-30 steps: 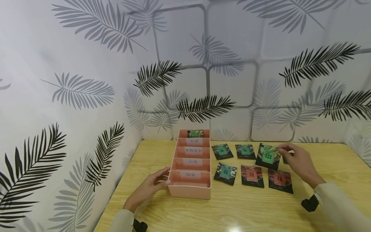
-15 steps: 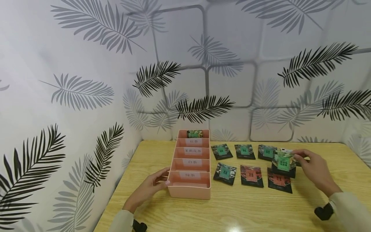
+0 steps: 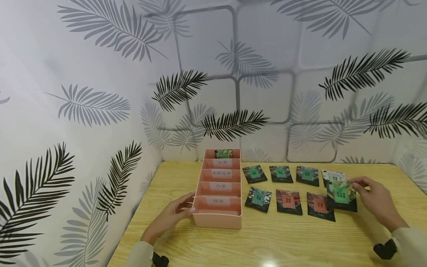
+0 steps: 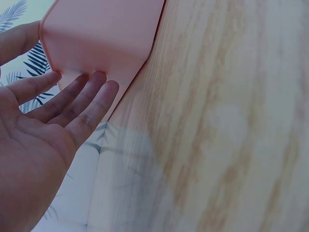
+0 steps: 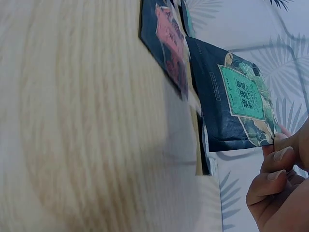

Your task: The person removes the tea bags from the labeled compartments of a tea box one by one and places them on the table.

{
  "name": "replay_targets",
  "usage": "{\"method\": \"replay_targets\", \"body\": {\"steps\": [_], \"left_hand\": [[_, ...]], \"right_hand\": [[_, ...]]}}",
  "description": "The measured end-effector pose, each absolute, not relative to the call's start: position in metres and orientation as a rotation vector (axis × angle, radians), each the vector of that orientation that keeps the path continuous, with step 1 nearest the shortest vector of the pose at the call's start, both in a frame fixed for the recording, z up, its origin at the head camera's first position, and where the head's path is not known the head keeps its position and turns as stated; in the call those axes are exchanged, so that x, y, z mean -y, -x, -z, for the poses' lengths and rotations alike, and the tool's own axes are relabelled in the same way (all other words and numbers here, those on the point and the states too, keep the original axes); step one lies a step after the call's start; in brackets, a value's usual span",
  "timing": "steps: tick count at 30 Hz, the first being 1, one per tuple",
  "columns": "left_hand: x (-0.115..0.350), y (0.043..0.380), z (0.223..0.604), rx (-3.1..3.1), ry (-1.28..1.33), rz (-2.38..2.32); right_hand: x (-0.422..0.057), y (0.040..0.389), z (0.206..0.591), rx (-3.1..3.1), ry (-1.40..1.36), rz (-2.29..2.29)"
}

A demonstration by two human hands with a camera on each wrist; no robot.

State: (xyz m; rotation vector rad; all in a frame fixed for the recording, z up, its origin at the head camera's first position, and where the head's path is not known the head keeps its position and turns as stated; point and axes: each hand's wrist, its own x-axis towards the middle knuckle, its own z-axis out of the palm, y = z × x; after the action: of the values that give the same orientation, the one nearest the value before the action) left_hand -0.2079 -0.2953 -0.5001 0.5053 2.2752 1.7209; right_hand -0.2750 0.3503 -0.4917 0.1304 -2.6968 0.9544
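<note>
My right hand (image 3: 380, 202) pinches the edge of a dark tea sachet with a green label (image 3: 341, 195). It is held above the table, overlapping a red-labelled sachet (image 3: 318, 207) and a white-topped sachet (image 3: 333, 176) in the head view. In the right wrist view the held sachet (image 5: 231, 99) tilts, its corner between thumb and fingers. My left hand (image 3: 170, 217) touches the near left corner of a pink divided box (image 3: 218, 221). Loosely extended fingertips (image 4: 99, 77) rest against the box wall in the left wrist view.
More tea sachets lie in two rows right of the box, including a green-labelled one (image 3: 281, 174) and a red-labelled one (image 3: 289, 202). A green sachet (image 3: 223, 153) stands in the box's rearmost compartment. Patterned walls (image 3: 260, 96) bound the wooden table (image 3: 283, 241) behind and at left.
My right hand has moved right and slightly toward me with the green-labelled tea sachet, uncovering the sachets behind it. The left hand has stayed at the box.
</note>
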Motion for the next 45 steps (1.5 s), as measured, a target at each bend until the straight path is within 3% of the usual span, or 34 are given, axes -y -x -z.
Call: {"method": "replay_targets", "body": {"steps": [22,45], "left_hand": [[0.296,0.209,0.499,-2.275,-0.506,-1.716],[0.294,0.207,0.497,-2.275,-0.508,-1.721]], "right_hand": [[-0.384,0.279,0.509,2.875,0.069,-0.885],[-0.391,0.286,0.514,2.986,-0.061,-0.784]]}}
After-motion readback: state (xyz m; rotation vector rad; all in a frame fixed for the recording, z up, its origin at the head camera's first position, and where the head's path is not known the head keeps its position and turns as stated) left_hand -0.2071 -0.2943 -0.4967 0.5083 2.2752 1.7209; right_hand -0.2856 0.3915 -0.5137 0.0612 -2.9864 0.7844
